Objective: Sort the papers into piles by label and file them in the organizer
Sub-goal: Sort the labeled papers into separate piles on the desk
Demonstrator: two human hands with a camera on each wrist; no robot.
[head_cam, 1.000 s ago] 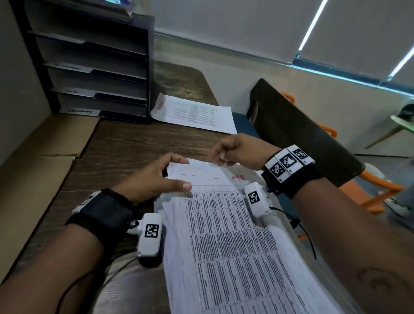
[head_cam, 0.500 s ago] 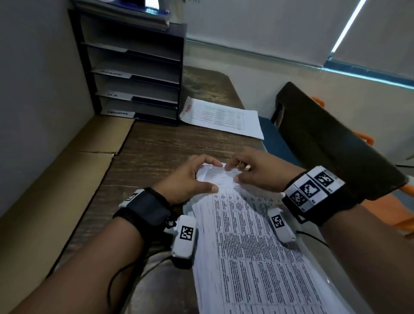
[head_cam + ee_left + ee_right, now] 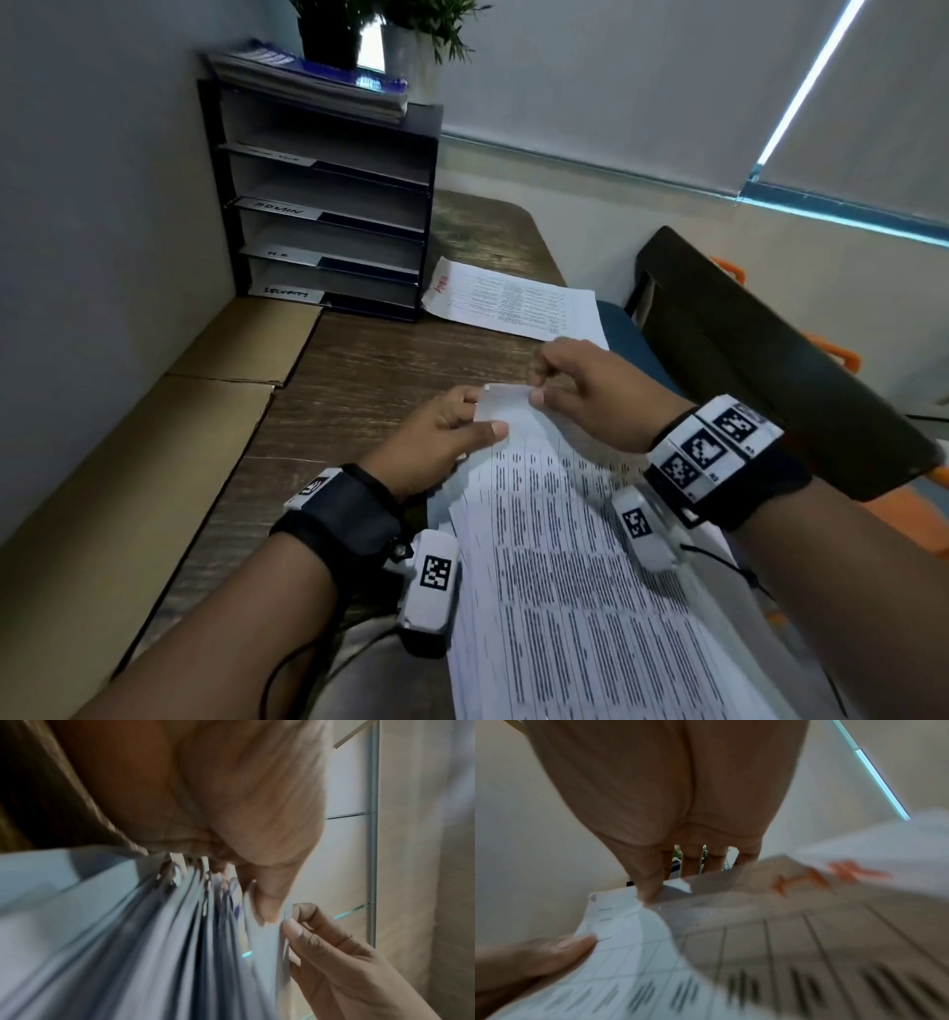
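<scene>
A thick stack of printed papers point(image 3: 565, 565) runs from the near edge up to both hands, its far end lifted off the table. My left hand point(image 3: 452, 437) grips that end of the stack point(image 3: 154, 943) from the left, thumb on top. My right hand point(image 3: 565, 385) pinches the top sheet point(image 3: 757, 923) at its far edge; a red handwritten label point(image 3: 834, 876) shows on it. One sheet with a red label point(image 3: 508, 303) lies flat by the black organizer point(image 3: 328, 205), whose several shelves carry white name tags.
Cardboard sheets point(image 3: 154, 462) line the wall on the left. A dark chair back point(image 3: 770, 370) stands close to the table's right edge. Magazines and potted plants point(image 3: 328, 67) sit on the organizer. Bare wood tabletop point(image 3: 369, 370) lies between hands and organizer.
Both hands have raised the far end of the stack off the table. The right hand now pinches the top sheet's edge and peels it up. The head view has tilted up toward the organizer.
</scene>
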